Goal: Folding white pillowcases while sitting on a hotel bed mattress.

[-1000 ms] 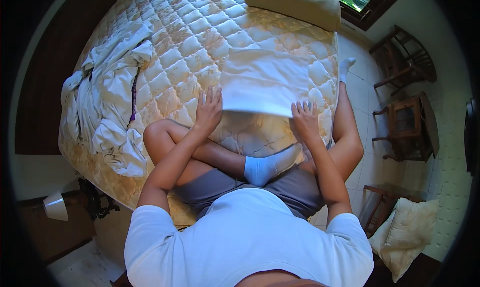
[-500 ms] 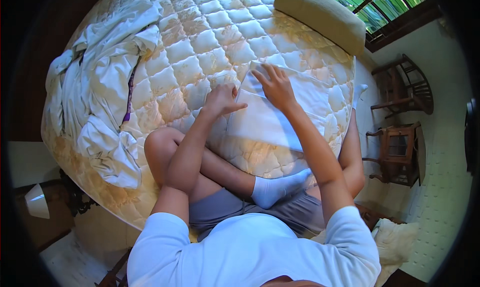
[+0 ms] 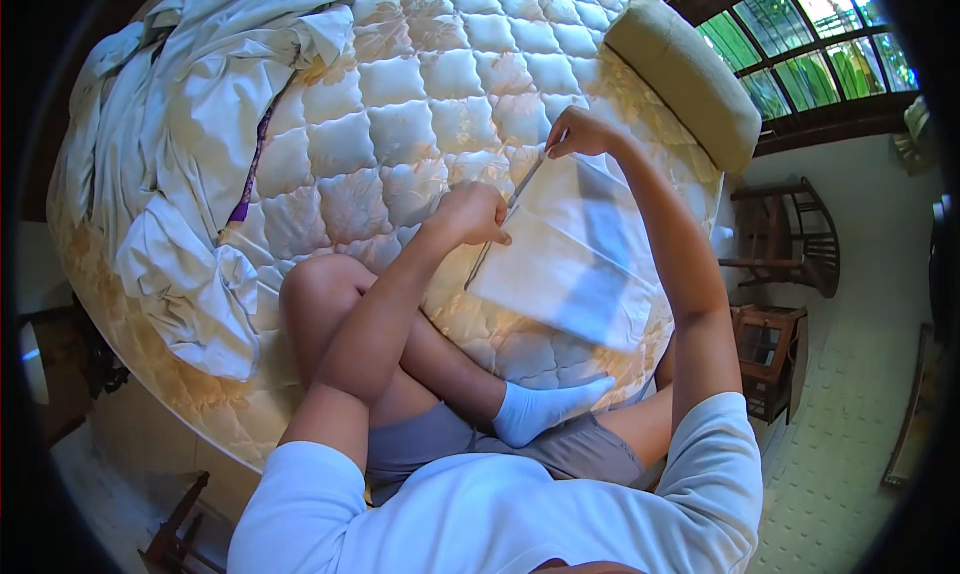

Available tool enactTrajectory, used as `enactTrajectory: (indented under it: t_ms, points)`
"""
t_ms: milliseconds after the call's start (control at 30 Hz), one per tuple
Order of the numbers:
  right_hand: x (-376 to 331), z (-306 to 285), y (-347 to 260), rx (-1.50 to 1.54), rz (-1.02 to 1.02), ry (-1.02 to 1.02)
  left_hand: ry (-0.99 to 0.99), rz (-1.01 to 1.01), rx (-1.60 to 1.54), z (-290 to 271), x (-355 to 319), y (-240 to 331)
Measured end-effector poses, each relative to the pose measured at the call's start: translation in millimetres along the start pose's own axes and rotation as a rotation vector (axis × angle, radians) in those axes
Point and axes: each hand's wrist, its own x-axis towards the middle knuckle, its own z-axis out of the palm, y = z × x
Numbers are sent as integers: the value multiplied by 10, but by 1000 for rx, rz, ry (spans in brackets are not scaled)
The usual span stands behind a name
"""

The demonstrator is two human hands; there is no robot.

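A white folded cloth [image 3: 575, 259] lies on the quilted mattress [image 3: 420, 104] in front of my crossed legs. My left hand [image 3: 470, 214] pinches the cloth's left edge near its middle. My right hand [image 3: 578, 134] grips the far corner of that same edge, lifting it slightly off the mattress. My white-socked foot [image 3: 540, 409] rests just below the cloth.
A crumpled white sheet [image 3: 190, 164] is heaped along the left side of the bed. A beige bolster pillow [image 3: 685, 79] lies at the far right edge. Wooden chairs [image 3: 785, 239] and a small wooden table [image 3: 770, 359] stand on the floor to the right, under a window.
Both hands moved away from me along the cloth, from flat on its near corners to gripping its left edge. The view swung left and forward.
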Motion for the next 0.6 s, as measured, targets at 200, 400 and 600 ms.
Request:
enactTrajectory:
  t_ms: [200,400,600]
  points:
    - [192,-119,167,532,484,-138,0,-13,-26,24,-16,-9]
    - [254,121,236,562,597,-4,-4,0,-4,-8,-16,4]
    - [302,247,267,412,608,171,-32,-30,8,-18,-30,34]
